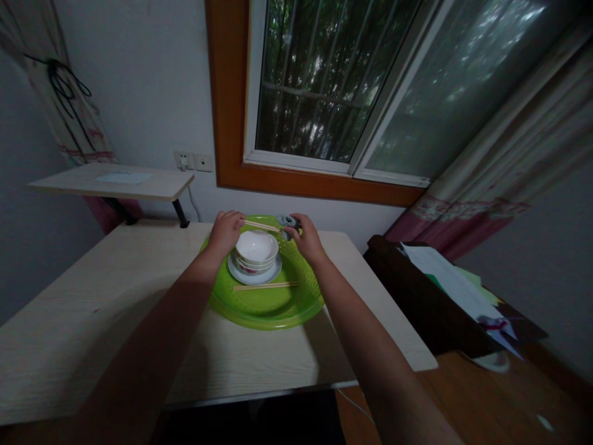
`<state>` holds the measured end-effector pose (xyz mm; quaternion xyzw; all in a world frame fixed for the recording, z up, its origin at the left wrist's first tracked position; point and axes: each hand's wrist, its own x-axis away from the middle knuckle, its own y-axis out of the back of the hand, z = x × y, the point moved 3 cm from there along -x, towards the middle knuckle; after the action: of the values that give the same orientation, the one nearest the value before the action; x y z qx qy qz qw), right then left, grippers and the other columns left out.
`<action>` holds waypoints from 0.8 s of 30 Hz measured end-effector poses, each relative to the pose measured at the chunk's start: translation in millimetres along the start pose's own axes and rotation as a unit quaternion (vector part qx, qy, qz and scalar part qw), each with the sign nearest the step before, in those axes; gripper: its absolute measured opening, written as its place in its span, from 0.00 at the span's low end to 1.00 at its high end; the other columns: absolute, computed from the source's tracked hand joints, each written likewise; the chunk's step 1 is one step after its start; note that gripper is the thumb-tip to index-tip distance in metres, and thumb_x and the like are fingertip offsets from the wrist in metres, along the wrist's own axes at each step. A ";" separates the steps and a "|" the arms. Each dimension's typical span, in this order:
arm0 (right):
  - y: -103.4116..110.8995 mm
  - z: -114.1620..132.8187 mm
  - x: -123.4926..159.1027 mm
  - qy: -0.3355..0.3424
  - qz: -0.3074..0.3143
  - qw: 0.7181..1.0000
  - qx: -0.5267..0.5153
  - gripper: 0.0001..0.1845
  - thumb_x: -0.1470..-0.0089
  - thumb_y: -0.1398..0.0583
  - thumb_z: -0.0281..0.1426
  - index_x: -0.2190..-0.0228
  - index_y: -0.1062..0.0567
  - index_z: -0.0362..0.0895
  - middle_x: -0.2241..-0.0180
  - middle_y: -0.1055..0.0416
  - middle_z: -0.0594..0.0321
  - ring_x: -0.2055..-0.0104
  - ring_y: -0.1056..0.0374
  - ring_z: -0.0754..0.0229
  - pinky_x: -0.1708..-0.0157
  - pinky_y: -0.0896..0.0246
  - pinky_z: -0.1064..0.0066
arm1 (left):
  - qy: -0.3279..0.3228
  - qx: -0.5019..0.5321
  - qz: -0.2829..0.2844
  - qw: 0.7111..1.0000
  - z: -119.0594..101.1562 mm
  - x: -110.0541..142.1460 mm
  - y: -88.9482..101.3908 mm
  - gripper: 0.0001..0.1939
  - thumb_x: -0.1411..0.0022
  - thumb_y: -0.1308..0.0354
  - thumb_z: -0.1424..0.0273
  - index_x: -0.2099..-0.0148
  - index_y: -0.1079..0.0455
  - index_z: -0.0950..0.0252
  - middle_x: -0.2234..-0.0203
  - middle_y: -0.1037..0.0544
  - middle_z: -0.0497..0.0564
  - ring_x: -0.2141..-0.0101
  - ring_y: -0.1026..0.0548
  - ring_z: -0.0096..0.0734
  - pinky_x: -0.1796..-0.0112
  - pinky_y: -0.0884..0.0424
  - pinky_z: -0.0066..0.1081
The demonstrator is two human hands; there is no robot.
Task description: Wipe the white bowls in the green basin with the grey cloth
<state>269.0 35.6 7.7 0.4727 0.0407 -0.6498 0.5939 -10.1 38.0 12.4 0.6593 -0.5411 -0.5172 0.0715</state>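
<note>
Over the far side of a round green tray, my left hand pinches the left end of a pair of chopsticks. At their other end, my right hand is closed on a grey cloth, which meets the chopsticks. Below my hands, a stack of white bowls stands on a white plate in the tray. More chopsticks lie on the tray just in front of the plate. My fingers partly hide the cloth.
The tray sits on a pale wooden table. A small raised shelf on black legs stands at the table's back left. A window is behind. To the right, a dark piece of furniture carries papers.
</note>
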 end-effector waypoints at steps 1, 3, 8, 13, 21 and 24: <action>-2.9 1.0 0.9 -0.005 0.038 0.999 -0.005 0.18 0.42 0.36 0.34 0.50 0.24 0.47 0.50 0.23 0.52 0.49 0.28 0.48 0.44 0.32 0.54 | 0.001 0.004 -0.002 1.000 -0.1 0.0 0.4 0.11 0.31 0.49 0.72 0.59 0.24 0.61 0.57 0.17 0.57 0.53 0.24 0.47 0.45 0.33 0.47; -7.2 1.6 2.8 -0.018 0.095 0.995 -0.010 0.19 0.44 0.36 0.33 0.50 0.24 0.46 0.51 0.22 0.53 0.50 0.28 0.49 0.45 0.32 0.55 | 0.008 0.012 -0.002 1.000 -0.3 -0.3 1.2 0.11 0.31 0.48 0.72 0.60 0.24 0.61 0.58 0.18 0.57 0.53 0.24 0.47 0.45 0.33 0.47; -6.8 -1.0 3.0 -0.037 0.081 0.996 -0.003 0.19 0.44 0.37 0.32 0.50 0.25 0.47 0.53 0.21 0.56 0.53 0.27 0.50 0.47 0.31 0.57 | 0.027 0.020 -0.011 0.999 -2.1 -0.7 2.4 0.09 0.32 0.47 0.72 0.61 0.25 0.60 0.59 0.18 0.56 0.54 0.25 0.47 0.46 0.32 0.47; -1.7 -10.1 1.9 -0.059 0.031 0.998 0.018 0.17 0.43 0.40 0.30 0.52 0.27 0.47 0.55 0.21 0.55 0.54 0.27 0.50 0.48 0.31 0.56 | 0.048 0.016 -0.021 0.999 3.7 -1.5 4.8 0.09 0.33 0.47 0.72 0.62 0.25 0.61 0.59 0.18 0.56 0.53 0.24 0.47 0.44 0.32 0.47; 15.2 -19.1 1.8 -0.095 -0.139 0.985 0.043 0.16 0.40 0.42 0.30 0.50 0.31 0.47 0.51 0.24 0.50 0.49 0.28 0.48 0.43 0.33 0.51 | 0.073 0.012 -0.036 0.997 15.6 -1.2 5.7 0.08 0.35 0.47 0.72 0.62 0.26 0.61 0.59 0.18 0.57 0.54 0.23 0.47 0.47 0.30 0.46; 15.1 -10.4 1.0 -0.054 -0.143 0.988 0.035 0.17 0.37 0.42 0.34 0.47 0.31 0.47 0.48 0.26 0.49 0.45 0.30 0.47 0.40 0.35 0.52 | 0.062 0.014 -0.025 0.998 12.0 -1.1 2.1 0.08 0.34 0.47 0.72 0.62 0.26 0.61 0.59 0.18 0.57 0.53 0.23 0.47 0.45 0.30 0.46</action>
<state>287.3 36.8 9.1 0.4470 0.0530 -0.7532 0.4796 -20.4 43.6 8.9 0.7045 -0.5262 -0.4692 0.0822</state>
